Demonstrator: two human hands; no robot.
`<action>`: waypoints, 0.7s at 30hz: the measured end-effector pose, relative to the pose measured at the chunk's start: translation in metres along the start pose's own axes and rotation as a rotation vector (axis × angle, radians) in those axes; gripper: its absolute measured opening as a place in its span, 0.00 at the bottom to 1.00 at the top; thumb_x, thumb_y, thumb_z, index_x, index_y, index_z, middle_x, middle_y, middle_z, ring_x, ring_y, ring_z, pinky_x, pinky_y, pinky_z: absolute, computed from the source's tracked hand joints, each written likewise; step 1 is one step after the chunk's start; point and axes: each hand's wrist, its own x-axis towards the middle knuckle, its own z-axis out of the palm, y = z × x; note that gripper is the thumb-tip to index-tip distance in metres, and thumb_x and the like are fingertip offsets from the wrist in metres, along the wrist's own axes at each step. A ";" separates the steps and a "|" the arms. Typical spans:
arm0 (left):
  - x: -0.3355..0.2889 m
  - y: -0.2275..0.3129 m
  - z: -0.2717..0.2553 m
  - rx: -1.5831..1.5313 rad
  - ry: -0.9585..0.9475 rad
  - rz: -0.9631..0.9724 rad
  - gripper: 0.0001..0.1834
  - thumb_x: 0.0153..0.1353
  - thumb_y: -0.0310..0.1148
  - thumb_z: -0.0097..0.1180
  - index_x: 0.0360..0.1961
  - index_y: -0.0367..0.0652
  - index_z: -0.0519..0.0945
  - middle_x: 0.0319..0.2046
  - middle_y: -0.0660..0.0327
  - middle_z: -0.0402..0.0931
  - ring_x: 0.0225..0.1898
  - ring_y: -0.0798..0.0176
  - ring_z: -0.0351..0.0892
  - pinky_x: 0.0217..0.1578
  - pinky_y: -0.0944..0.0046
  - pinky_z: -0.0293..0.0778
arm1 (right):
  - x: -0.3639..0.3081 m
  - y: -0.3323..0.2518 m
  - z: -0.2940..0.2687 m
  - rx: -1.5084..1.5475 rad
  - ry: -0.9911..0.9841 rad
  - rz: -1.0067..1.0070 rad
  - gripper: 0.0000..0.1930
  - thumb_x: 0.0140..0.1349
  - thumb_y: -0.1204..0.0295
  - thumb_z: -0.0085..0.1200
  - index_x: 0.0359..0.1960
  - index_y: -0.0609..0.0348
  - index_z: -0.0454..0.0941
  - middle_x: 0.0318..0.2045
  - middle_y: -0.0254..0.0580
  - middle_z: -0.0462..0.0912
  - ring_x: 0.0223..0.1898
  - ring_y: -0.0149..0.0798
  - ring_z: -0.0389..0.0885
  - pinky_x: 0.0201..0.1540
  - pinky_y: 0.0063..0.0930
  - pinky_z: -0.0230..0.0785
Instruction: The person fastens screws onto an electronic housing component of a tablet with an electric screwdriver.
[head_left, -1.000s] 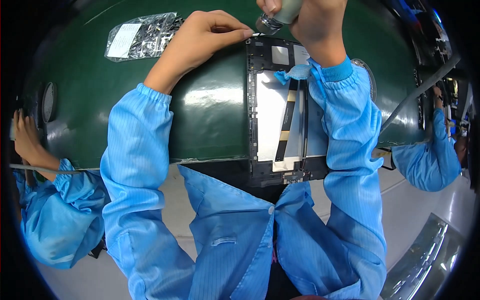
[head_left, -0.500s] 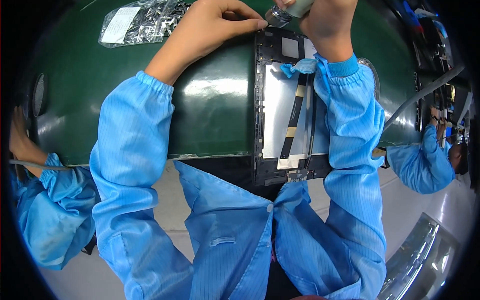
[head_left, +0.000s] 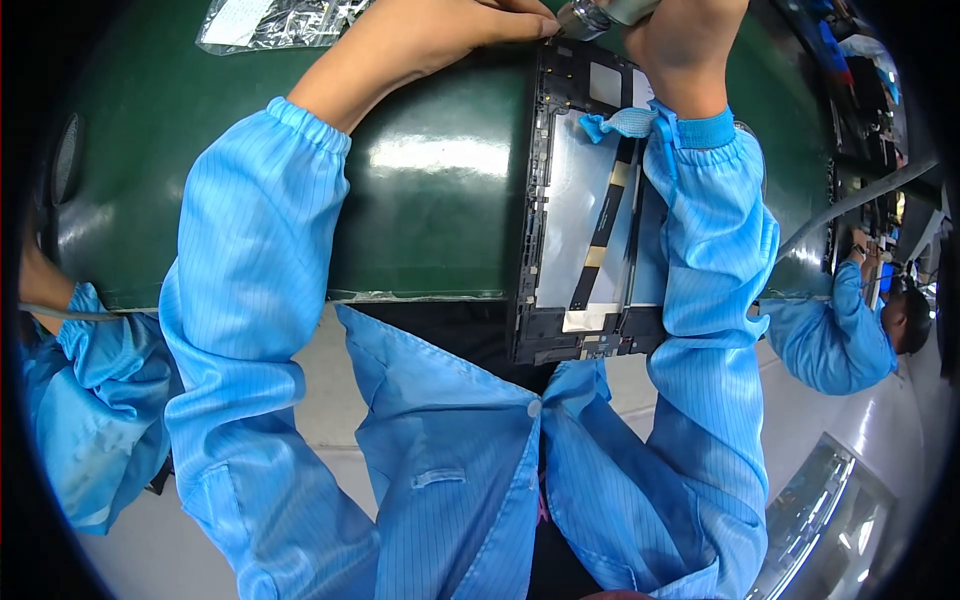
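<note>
My right hand is wrapped round a pale electric screwdriver with a metal collar, its grip partly cut off by the upper edge. The screwdriver's front end is at the far left corner of an opened tablet shell, black-framed with a silvery inner plate and a dark ribbon cable. My left hand reaches to that same corner, thumb and fingers drawn together beside the collar. Whatever lies between its fingertips is too small to make out. My right sleeve covers part of the shell's right side, and the near end overhangs the table edge.
A clear bag of small dark parts with a white label lies at the far left of the green table. Co-workers in blue sit at left and right. A grey cable runs at the right.
Both hands, the screwdriver and the tablet shell now sit further right and higher in the picture. The bag has also slid upward, so the view itself has shifted. Both grips look the same.
</note>
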 end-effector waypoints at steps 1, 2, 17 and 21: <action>0.000 0.002 0.000 0.034 0.006 0.020 0.11 0.60 0.30 0.66 0.37 0.31 0.87 0.28 0.57 0.86 0.29 0.71 0.79 0.33 0.68 0.75 | 0.002 0.002 -0.004 0.017 -0.020 -0.011 0.13 0.65 0.68 0.49 0.41 0.69 0.77 0.35 0.52 0.82 0.15 0.32 0.72 0.19 0.27 0.67; -0.001 0.002 0.001 0.068 0.011 0.040 0.11 0.59 0.30 0.66 0.37 0.31 0.87 0.27 0.57 0.86 0.29 0.71 0.79 0.33 0.68 0.75 | 0.002 0.003 -0.003 0.034 -0.039 -0.021 0.13 0.65 0.68 0.49 0.41 0.69 0.77 0.34 0.52 0.82 0.15 0.32 0.72 0.19 0.27 0.67; -0.005 0.000 0.000 0.075 0.055 0.018 0.11 0.59 0.31 0.65 0.36 0.31 0.87 0.25 0.57 0.84 0.27 0.71 0.77 0.31 0.67 0.74 | -0.010 0.005 0.005 -0.060 -0.055 -0.045 0.14 0.69 0.67 0.47 0.37 0.70 0.76 0.33 0.49 0.81 0.15 0.32 0.70 0.18 0.26 0.65; -0.005 -0.002 0.002 0.077 0.044 0.010 0.11 0.59 0.31 0.65 0.35 0.30 0.87 0.25 0.58 0.84 0.26 0.71 0.76 0.30 0.67 0.73 | -0.007 0.005 0.007 -0.128 -0.087 -0.055 0.15 0.70 0.67 0.48 0.35 0.69 0.77 0.27 0.46 0.79 0.15 0.31 0.70 0.18 0.26 0.65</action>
